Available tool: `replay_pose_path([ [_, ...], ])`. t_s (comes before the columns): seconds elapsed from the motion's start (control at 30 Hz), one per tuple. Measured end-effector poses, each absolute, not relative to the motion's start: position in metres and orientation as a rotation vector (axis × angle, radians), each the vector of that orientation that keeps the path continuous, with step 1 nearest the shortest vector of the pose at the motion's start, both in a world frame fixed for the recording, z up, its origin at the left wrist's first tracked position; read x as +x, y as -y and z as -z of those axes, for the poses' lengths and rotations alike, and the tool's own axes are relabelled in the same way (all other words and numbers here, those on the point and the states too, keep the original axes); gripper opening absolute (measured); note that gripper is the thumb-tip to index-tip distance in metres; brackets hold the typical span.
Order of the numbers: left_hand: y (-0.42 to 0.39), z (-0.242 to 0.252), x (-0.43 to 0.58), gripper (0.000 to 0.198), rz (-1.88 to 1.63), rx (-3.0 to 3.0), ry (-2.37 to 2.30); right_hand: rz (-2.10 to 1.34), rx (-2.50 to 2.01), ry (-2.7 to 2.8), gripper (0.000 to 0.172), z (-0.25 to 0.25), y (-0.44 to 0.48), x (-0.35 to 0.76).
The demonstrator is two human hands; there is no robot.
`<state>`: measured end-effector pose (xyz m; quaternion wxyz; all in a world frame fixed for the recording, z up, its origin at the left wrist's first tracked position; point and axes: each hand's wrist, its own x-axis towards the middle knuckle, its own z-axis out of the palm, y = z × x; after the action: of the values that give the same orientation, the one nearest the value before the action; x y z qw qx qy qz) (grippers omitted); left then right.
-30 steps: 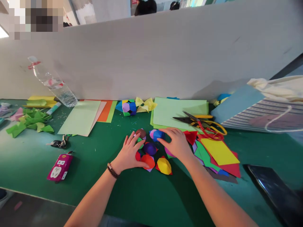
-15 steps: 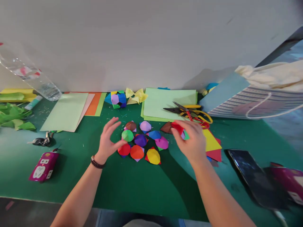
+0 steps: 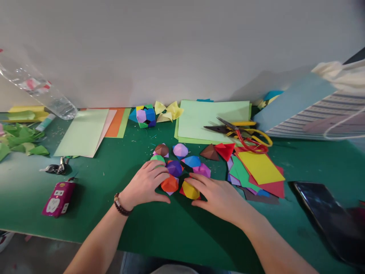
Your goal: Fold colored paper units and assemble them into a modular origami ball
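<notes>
Both hands lie spread and open, a little apart: the left hand (image 3: pixel 144 184) has its fingertips just beside a purple origami unit (image 3: pixel 174 168), and the right hand (image 3: pixel 218 196) rests its fingers on a yellow unit (image 3: pixel 190 190). The other paper units (image 3: pixel 180 150) sit around these on a green cutting mat (image 3: pixel 85 213), with a white partition (image 3: pixel 182 49) beyond them and scissors (image 3: pixel 238 131) to their right.

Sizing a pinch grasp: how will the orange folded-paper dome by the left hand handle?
The orange folded-paper dome is probably very light for its size, being folded thin paper. Its rounded top suggests it may rock or roll when pushed. Its creased paper likely dents under a firm pinch.
</notes>
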<state>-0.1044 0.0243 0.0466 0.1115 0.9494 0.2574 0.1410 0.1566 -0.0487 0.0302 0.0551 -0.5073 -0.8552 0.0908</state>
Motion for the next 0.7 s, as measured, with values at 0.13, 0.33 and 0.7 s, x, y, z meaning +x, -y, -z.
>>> replay_pose_path([
  [0.13, -0.025, -0.040, -0.102, 0.062, -0.309, 2.781, -0.761, -0.256, -1.510, 2.574, 0.044, -0.029, 0.047, 0.153],
  [0.33, -0.024, -0.038, -0.098, 0.048, -0.315, 2.806, -0.757, -0.364, -1.495, 2.409, 0.040, -0.042, 0.049, 0.167],
  [0.7, -0.016, -0.047, -0.097, 0.056, -0.997, 2.346, -0.538, -0.834, -1.233, 1.716, 0.043, -0.052, 0.045, 0.172],
])
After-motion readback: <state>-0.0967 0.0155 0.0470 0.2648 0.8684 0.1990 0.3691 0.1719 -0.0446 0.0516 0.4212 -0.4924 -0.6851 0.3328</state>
